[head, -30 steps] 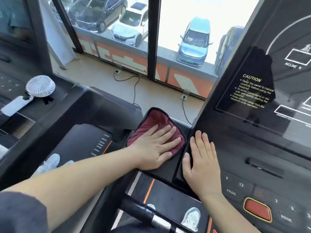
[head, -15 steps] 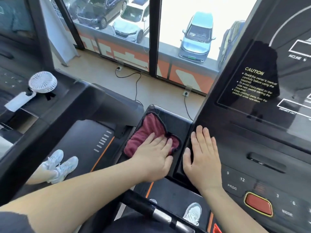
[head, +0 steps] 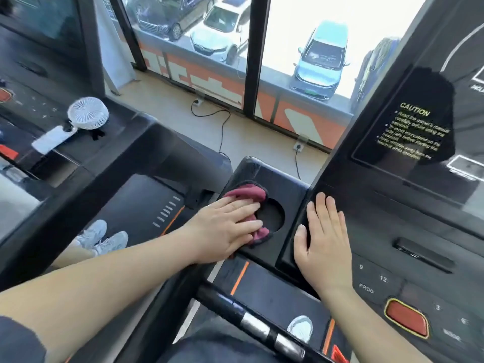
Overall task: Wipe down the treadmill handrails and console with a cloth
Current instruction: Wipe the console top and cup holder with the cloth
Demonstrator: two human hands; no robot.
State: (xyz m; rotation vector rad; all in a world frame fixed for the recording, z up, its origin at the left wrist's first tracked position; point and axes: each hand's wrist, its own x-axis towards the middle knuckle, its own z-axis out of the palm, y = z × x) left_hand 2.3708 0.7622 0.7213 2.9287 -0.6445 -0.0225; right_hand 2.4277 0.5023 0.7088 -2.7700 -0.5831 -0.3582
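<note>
A dark red cloth [head: 247, 194] with a black edge lies bunched on the black side tray [head: 284, 183] left of the treadmill console [head: 408, 195]. My left hand [head: 225, 226] presses flat on the cloth, next to a round cup hole [head: 272, 218]. Flat on the console's left edge rests my right hand [head: 323, 244], holding nothing. A black handrail bar [head: 251, 320] with silver sensor plates runs below both hands.
A red stop button [head: 406, 318] and number keys sit at the console's lower right. A white handheld fan [head: 87, 117] lies on the neighbouring treadmill at left. Beyond are window frames, floor cables and parked cars. My shoes show on the belt below.
My left hand has dragged the cloth left and toward me, bunching it and uncovering the round cup hole. My right hand has stayed on the console edge.
</note>
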